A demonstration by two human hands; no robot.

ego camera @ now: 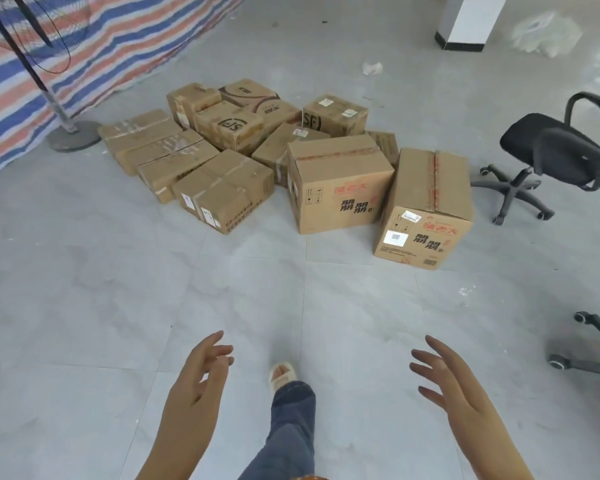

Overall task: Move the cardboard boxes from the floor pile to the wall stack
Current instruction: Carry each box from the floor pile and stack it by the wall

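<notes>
Bare hands, left (pixel 201 372) and right (pixel 447 379), fingers spread, empty, above grey floor (pixel 84 306).

You stand on a grey tiled floor (pixel 84 306); a striped tarp (pixel 84 46) hangs left, a fan stand (pixel 71 133) before it, black office chair (pixel 551 147) right.

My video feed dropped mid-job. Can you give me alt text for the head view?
A pile of cardboard boxes sits on the grey tiled floor ahead. Nearer the camera, the left hand and right hand are both open and empty. A black office chair stands to the right of the pile.
</notes>
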